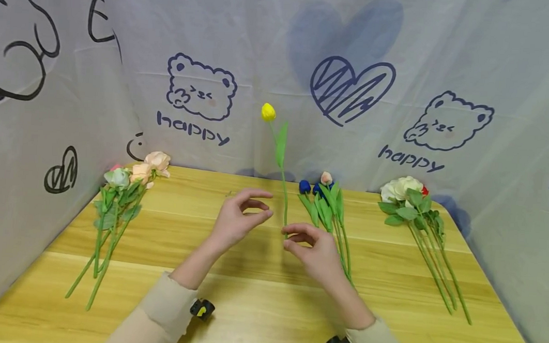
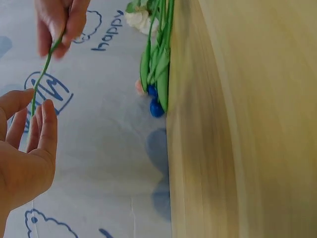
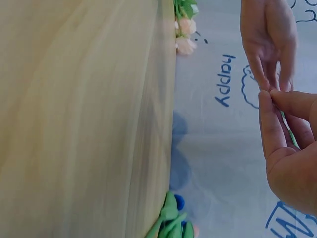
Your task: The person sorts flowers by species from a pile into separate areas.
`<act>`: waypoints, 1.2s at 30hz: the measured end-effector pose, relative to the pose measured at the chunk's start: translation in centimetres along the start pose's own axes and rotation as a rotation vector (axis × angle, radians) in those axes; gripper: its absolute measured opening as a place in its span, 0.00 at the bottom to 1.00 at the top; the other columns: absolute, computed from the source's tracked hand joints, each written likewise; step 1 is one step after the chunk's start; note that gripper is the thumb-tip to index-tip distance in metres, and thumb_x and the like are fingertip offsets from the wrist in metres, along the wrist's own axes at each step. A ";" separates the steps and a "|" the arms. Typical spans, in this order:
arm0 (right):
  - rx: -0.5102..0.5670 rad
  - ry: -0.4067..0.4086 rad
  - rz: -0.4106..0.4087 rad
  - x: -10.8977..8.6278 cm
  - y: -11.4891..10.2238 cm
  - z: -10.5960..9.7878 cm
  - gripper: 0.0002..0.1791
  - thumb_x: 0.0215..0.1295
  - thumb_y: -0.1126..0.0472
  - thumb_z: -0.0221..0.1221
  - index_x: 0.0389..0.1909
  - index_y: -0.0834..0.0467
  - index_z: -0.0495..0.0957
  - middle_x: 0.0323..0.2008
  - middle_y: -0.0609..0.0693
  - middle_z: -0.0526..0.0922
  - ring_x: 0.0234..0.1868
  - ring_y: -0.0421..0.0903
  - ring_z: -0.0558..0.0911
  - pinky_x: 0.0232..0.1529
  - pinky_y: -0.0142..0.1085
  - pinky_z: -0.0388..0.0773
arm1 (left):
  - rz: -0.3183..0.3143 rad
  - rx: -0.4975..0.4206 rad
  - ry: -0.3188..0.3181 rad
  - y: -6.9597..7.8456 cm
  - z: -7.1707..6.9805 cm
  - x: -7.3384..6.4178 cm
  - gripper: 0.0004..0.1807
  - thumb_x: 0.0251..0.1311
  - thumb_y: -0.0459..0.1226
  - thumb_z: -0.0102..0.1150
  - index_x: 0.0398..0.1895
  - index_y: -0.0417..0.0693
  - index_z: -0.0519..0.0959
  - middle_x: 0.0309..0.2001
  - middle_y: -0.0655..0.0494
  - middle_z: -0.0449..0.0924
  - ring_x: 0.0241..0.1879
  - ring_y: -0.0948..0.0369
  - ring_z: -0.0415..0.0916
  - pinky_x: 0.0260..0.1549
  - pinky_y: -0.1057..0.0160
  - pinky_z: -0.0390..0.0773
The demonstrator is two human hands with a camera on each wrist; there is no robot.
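Observation:
A yellow artificial tulip (image 1: pixel 268 112) stands upright above the table, its long green stem carrying a single leaf. My right hand (image 1: pixel 316 251) pinches the lower stem between thumb and fingers. Left of the stem is my left hand (image 1: pixel 238 219), thumb and fingers parted and loosely bent, apart from the stem in the head view. In the left wrist view the green stem (image 2: pixel 46 67) runs from the right hand (image 2: pixel 60 22) past the left fingertips. The right wrist view shows only a short piece of stem (image 3: pixel 289 130); the bloom lies outside that view.
Blue and pink tulips (image 1: pixel 331 198) lie behind my right hand on the wooden table (image 1: pixel 258 305). Peach, pink and pale green flowers (image 1: pixel 140 173) lie at the left, white and red ones (image 1: pixel 404 189) at the right. A printed cloth (image 1: pixel 262 46) hangs behind and at the sides.

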State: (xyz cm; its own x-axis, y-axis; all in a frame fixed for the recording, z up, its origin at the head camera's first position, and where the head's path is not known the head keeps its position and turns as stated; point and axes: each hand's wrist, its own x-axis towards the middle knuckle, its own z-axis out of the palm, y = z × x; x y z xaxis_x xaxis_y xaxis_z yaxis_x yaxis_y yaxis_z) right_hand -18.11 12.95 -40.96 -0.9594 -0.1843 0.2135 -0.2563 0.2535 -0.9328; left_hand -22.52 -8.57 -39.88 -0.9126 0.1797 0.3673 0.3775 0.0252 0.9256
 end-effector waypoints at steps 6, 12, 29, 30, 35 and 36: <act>-0.067 0.004 0.049 -0.8 0.9 -2.3 0.13 0.66 0.70 0.68 0.51 0.62 0.86 0.49 0.57 0.88 0.47 0.50 0.87 0.43 0.32 0.84 | -0.035 0.091 0.020 -0.6 -3.2 -0.8 0.19 0.62 0.24 0.68 0.57 0.36 0.82 0.59 0.42 0.77 0.52 0.45 0.82 0.44 0.65 0.85; -0.160 -0.004 0.122 -1.7 1.8 -5.2 0.14 0.68 0.68 0.67 0.53 0.58 0.86 0.50 0.59 0.87 0.46 0.47 0.86 0.40 0.34 0.84 | -0.062 0.234 0.032 -1.4 -7.2 -1.7 0.19 0.64 0.26 0.68 0.57 0.38 0.83 0.59 0.43 0.77 0.51 0.48 0.83 0.46 0.67 0.84; -0.322 -0.100 0.225 -3.7 3.9 -10.8 0.14 0.66 0.69 0.67 0.53 0.65 0.85 0.45 0.57 0.88 0.41 0.47 0.85 0.34 0.34 0.82 | -0.100 0.721 -0.038 -2.1 -19.9 -4.6 0.16 0.64 0.27 0.68 0.56 0.38 0.83 0.55 0.40 0.80 0.45 0.49 0.83 0.31 0.66 0.81; -0.317 -0.113 0.237 -3.8 4.0 -10.9 0.15 0.66 0.69 0.67 0.53 0.65 0.85 0.45 0.57 0.88 0.41 0.47 0.86 0.34 0.34 0.83 | -0.116 0.733 -0.056 -2.1 -20.7 -4.7 0.16 0.64 0.27 0.67 0.56 0.38 0.83 0.55 0.39 0.80 0.45 0.49 0.82 0.29 0.66 0.80; -0.283 -0.144 0.287 -4.1 4.7 -11.3 0.15 0.65 0.70 0.67 0.53 0.66 0.85 0.48 0.58 0.87 0.41 0.47 0.86 0.36 0.35 0.86 | -0.201 0.770 -0.135 -2.2 -23.9 -5.4 0.16 0.64 0.28 0.68 0.54 0.37 0.84 0.54 0.37 0.81 0.43 0.54 0.80 0.26 0.64 0.77; -0.279 -0.142 0.293 -4.2 4.8 -11.4 0.15 0.66 0.70 0.66 0.53 0.66 0.85 0.48 0.58 0.87 0.41 0.48 0.86 0.37 0.36 0.86 | -0.210 0.776 -0.144 -2.2 -24.4 -5.5 0.15 0.64 0.29 0.68 0.54 0.37 0.84 0.53 0.37 0.81 0.42 0.56 0.79 0.26 0.64 0.77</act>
State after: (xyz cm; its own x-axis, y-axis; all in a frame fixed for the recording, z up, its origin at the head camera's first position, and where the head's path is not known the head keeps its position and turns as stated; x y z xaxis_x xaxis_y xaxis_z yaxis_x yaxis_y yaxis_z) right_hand -16.68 25.71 -42.98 -0.9756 -0.1904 -0.1095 -0.0158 0.5580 -0.8297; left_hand -22.19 -33.63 -41.74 -0.9672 0.2185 0.1292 0.2504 0.7370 0.6278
